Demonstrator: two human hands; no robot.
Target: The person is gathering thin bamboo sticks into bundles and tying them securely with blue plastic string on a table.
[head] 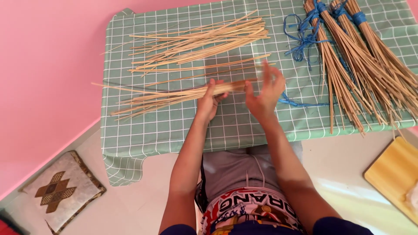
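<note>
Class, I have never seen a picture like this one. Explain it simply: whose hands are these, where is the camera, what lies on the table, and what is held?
There is one view, from a camera worn on a person's head, looking down at their own bare arms. The left hand grips a small bundle of thin pale sticks. The right hand is open at the bundle's end. They work over a table with a green checked cloth. Behind lie loose sticks, blue string and blue-tied stick bundles.
</note>
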